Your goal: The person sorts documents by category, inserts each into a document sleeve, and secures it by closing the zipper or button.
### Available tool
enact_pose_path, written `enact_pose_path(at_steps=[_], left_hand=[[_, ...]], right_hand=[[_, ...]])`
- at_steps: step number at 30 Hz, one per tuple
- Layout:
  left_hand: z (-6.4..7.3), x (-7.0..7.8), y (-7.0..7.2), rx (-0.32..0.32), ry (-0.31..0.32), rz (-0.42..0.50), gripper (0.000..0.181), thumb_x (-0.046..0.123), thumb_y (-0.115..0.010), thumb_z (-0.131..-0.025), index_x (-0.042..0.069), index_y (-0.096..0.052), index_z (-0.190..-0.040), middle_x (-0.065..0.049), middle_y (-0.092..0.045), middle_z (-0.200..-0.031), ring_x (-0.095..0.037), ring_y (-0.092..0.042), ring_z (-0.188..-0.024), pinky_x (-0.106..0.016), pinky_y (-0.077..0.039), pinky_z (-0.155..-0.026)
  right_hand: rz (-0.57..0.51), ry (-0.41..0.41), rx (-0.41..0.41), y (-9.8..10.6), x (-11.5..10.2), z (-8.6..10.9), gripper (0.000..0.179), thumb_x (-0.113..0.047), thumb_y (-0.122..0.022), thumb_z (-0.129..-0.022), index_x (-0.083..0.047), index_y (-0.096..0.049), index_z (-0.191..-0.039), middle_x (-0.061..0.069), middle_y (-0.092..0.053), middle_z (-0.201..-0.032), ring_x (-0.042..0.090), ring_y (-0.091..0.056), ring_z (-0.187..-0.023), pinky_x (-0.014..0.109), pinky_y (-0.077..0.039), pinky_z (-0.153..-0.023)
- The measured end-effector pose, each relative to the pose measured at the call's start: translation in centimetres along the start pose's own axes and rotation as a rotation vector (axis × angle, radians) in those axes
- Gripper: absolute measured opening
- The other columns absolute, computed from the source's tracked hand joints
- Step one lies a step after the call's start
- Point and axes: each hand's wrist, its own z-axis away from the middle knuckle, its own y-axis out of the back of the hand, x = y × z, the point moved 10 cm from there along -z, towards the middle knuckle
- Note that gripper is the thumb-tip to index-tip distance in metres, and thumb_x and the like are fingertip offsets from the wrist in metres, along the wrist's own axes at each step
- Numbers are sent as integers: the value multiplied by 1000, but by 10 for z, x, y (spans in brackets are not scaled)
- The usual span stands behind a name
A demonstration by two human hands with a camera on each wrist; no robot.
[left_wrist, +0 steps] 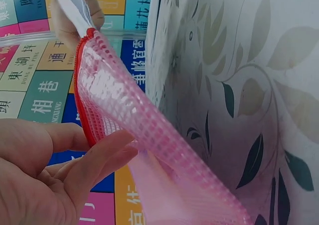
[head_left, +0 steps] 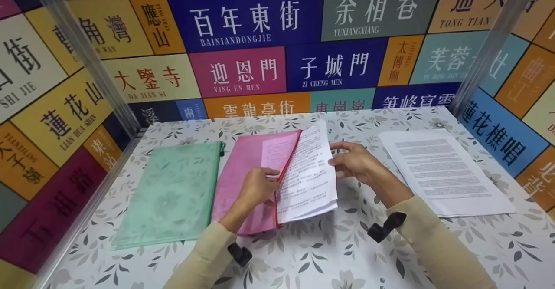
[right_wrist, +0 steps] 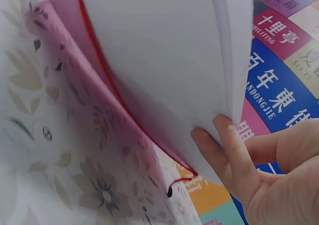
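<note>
A pink mesh zip folder with a red zipper edge lies in the middle of the table, its right-hand mouth spread. My left hand pinches the folder at that red edge; in the left wrist view the thumb and fingers meet over the zipper. Printed sheets stand partly inside the folder and partly out of its mouth, tilted up from the table. Their outer edge is held by my right hand, and the right wrist view has its fingers against the blank back of the sheets.
To the left lies a green translucent zip folder, flat on the leaf-patterned tabletop. A stack of printed paper rests at the right. Behind and beside the table rise walls of coloured name panels, with clear corner posts.
</note>
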Motion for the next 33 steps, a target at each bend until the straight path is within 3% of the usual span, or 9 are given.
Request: enact_pose_path(at_steps=[10,14,19,23,27,33], left_hand=[[1,6,-1,45,-24,-38,36,-5,-66,-85,-6,-69,-121,-22,-74,-110,-27,-75,-92,-30,-59,-49],[4,11,0,63,-68,-141,30,-3,-67,-85,-6,-72,-115,-20,-76,-105,-25,-75,-88,-24,-56,-49],[7,23,-1,92,-129,-276,15,-2,-66,-84,-4,-78,-93,-14,-76,-90,-19,-66,-74,-19,-47,-48],[9,39,-1,121,-159,-243,16,-5,-62,-83,-3,-77,-83,-13,-74,-81,-14,-59,-61,-18,-43,-43],[9,56,-5,98,-165,-163,18,-6,-59,-84,-6,-77,-89,-16,-75,-83,-14,-62,-54,-20,-48,-40],[7,56,-7,33,-99,-63,25,-4,-62,-86,-7,-74,-107,-18,-76,-97,-25,-74,-76,-26,-57,-47]], right_hand=[[-12,24,75,-5,-2,1,57,7,-52,-91,-7,-44,-146,8,-69,-98,16,-70,-77,27,-61,-63],[-18,42,81,-3,-4,4,57,7,-52,-91,-6,-43,-146,7,-69,-95,15,-69,-74,26,-60,-62],[-36,82,95,-3,-9,9,55,7,-52,-92,-4,-43,-145,7,-70,-96,15,-69,-73,26,-60,-61],[-57,116,103,-8,-11,12,53,7,-53,-92,-2,-42,-143,8,-69,-96,15,-70,-73,26,-60,-60],[-88,141,87,-16,-10,13,53,6,-53,-92,-1,-41,-143,6,-68,-94,15,-70,-74,26,-60,-60],[-95,134,53,-21,-11,14,52,2,-54,-95,-3,-41,-145,6,-70,-98,16,-72,-78,25,-60,-62]])
